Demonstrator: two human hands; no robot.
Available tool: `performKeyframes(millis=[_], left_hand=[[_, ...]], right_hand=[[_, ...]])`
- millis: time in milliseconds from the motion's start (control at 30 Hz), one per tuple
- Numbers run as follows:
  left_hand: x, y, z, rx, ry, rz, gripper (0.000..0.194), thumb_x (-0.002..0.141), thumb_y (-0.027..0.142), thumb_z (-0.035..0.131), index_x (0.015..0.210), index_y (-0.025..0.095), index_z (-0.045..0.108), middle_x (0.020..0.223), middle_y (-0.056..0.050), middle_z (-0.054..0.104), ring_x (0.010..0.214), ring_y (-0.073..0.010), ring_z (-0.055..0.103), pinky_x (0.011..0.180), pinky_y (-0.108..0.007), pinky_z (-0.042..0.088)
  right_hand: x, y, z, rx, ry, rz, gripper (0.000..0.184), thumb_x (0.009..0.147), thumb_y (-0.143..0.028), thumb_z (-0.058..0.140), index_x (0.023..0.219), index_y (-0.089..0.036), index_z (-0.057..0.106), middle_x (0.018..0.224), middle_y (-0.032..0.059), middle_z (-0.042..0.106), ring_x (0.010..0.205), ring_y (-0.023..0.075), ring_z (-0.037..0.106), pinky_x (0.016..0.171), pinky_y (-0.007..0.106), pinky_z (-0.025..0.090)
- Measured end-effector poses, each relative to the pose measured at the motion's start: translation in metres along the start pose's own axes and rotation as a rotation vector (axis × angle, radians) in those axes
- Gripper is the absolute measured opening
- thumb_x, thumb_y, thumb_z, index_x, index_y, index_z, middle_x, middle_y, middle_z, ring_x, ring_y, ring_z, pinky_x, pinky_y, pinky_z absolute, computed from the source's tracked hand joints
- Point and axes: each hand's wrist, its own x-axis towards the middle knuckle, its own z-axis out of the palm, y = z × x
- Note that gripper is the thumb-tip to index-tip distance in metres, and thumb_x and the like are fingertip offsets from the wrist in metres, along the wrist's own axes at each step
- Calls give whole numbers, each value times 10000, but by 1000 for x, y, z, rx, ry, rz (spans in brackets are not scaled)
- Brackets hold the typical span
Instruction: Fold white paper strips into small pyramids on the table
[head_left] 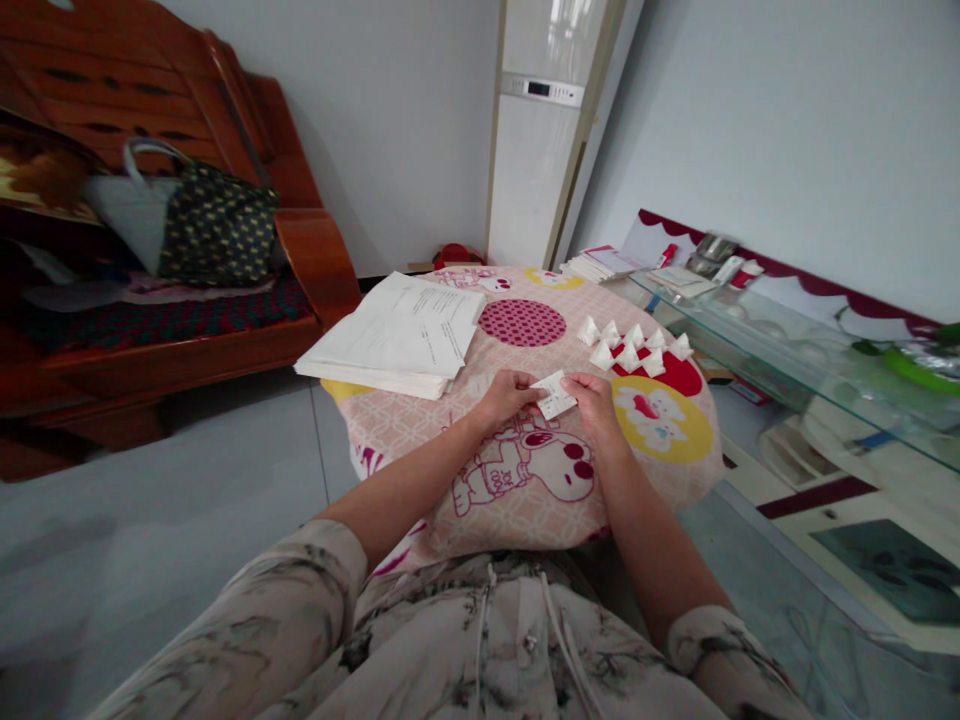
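Between my two hands is a small folded piece of printed white paper (555,396), held just above the cloth-covered table. My left hand (511,397) pinches its left edge with closed fingers. On the opposite edge, the thumb and fingers of my right hand (591,397) press together. Beyond my right hand stand several small pointed folded paper shapes (631,350), grouped on a red patch of the cloth. To the left of my hands lies a thick stack of printed paper sheets (397,335), its top sheets slightly askew.
The patterned tablecloth (420,500) hangs over the table's edge close to my body. A glass-topped cabinet (787,345) with papers and small items stands at the right. A wooden bench (315,260) with bags (217,225) is at the left. A tall air conditioner (532,160) stands behind.
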Motion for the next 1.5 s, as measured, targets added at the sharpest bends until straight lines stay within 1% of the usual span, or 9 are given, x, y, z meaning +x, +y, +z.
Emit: performKeyframes(millis=[333,800,900,1000,1033,1133,1267,1400,1500], left_hand=[[-1,-1,1,-7,5,17,139,731,133,824,701,64,707,628,-51,710,511,-96,643,534,-185,533],[-2,-4,-1,85,-7,62,207,773,245,792,701,67,714,602,-45,686,479,-83,595,488,-180,470],[-3,-1,-1,13,-67,65,246,721,245,832,848,63,724,706,-60,727,572,-107,651,563,-204,526],[-4,1,-1,-36,-67,97,446,657,207,866,1043,95,672,803,-50,748,658,-134,691,619,-241,567],[-4,1,-1,-24,-56,122,452,647,193,866,1036,104,652,796,-40,742,654,-134,689,610,-239,566],[-2,0,-3,48,-32,186,329,665,164,832,901,117,608,750,-18,714,621,-120,670,570,-213,542],[-1,0,-5,106,4,193,220,711,144,781,822,120,592,712,-10,691,615,-114,665,571,-210,542],[-1,1,-6,105,33,181,232,698,134,803,785,121,588,692,-3,683,615,-112,665,581,-212,550],[0,0,-6,63,39,127,252,683,133,830,778,115,597,680,-5,685,612,-112,667,591,-219,564]], right_hand=[[-1,1,0,51,11,30,276,554,-442,764,673,-201,701,581,11,648,552,186,567,542,321,472],[3,7,-2,82,-3,61,270,532,-408,780,680,-193,713,581,0,638,551,170,548,547,307,435],[3,6,-2,102,24,68,260,513,-393,784,660,-192,709,582,0,645,551,165,542,552,304,437],[2,4,-2,104,36,71,248,506,-381,781,650,-191,714,592,5,660,560,166,547,557,304,446],[1,3,-2,91,32,65,243,515,-383,777,652,-192,715,593,7,661,565,170,552,558,306,448],[-1,2,0,33,19,27,238,556,-404,757,660,-195,710,594,11,654,581,181,565,567,314,455],[-3,0,1,29,26,-3,248,569,-422,755,658,-197,702,586,8,645,584,180,567,586,318,462],[-3,0,0,13,16,-5,259,580,-437,752,664,-197,702,580,7,640,591,187,576,599,323,466],[-3,1,-1,-13,23,-15,263,593,-444,742,673,-196,708,581,6,639,590,190,576,589,321,460]])
